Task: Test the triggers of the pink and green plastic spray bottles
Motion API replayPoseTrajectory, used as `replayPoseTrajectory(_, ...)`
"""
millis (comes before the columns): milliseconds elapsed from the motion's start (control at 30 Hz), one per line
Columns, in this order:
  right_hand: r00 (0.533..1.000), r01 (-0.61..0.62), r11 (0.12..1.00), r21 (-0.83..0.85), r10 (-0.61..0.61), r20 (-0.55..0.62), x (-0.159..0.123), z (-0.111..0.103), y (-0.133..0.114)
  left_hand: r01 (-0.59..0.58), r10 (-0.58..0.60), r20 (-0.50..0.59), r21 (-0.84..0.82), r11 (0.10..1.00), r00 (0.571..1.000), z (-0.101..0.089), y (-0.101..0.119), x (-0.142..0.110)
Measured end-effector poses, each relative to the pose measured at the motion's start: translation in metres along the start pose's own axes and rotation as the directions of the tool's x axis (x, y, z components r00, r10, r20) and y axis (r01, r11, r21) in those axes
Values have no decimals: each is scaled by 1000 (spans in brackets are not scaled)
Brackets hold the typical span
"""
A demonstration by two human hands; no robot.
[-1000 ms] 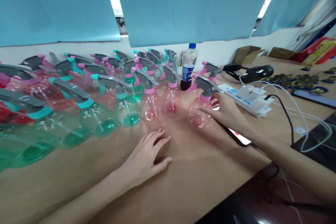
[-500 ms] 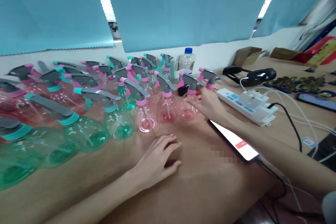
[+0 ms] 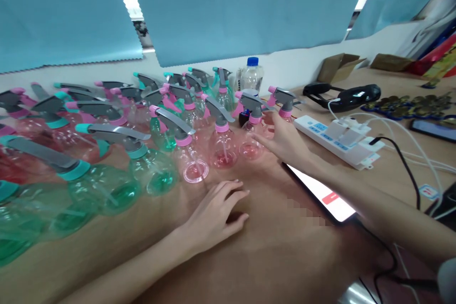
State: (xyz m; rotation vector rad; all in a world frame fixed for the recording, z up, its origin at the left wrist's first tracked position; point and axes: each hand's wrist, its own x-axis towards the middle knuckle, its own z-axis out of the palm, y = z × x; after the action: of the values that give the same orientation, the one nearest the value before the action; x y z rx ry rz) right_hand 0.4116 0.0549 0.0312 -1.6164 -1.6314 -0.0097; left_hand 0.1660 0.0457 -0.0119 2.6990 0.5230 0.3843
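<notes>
Fingers apart, my left hand (image 3: 217,216) rests on the wooden table with nothing in it. My right hand (image 3: 287,140) reaches to the right end of the front row of spray bottles. Its thumb lies across the near side of a clear pink spray bottle (image 3: 250,148), and its fingers curve behind that bottle, partly hidden. Behind this hand stands another pink-and-grey spray bottle (image 3: 284,97), its body mostly covered. To the left are a pink spray bottle (image 3: 223,145), one with a pale ringed base (image 3: 194,166) and a green one (image 3: 156,175).
Several more pink and green bottles crowd the left side against the wall. A blue-capped clear bottle (image 3: 252,76) stands behind. Right of my forearm are a white power strip (image 3: 331,140) with cables and a black device (image 3: 351,99). A lit phone (image 3: 331,197) lies under that forearm.
The view has shifted slightly, so the bottles on the left appear farther left. Both hands keep nearly the same places and poses.
</notes>
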Motion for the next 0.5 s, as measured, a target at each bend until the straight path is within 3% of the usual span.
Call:
replayPoseTrajectory(100, 999, -33, 994, 107, 32, 8, -15, -20, -1, -1, 1, 5, -6, 1000, 1000, -1, 0, 1)
replayPoseTrajectory(167, 998, -59, 996, 71, 58, 7, -25, -34, 6, 3, -3, 5, -9, 1000, 1000, -2, 0, 2)
replayPoseTrajectory(267, 986, -99, 990, -105, 83, -147, -31, -46, 30, 3, -3, 0, -13, 1000, 1000, -4, -1, 2)
replayPoseTrajectory(333, 963, -185, 976, -110, 158, -218, -27, -48, 49, -7, 7, -4, -19, 1000, 1000, -5, -1, 3)
replayPoseTrajectory(433, 958, -276, 958, 76, 280, -55, -14, -44, 66, -34, 33, -37, -31, 999, 999, -5, 0, 5)
replayPoseTrajectory(500, 963, -265, 932, 248, 242, 121, -4, -40, 67, -52, 49, -65, -39, 998, 997, -4, 0, 7)
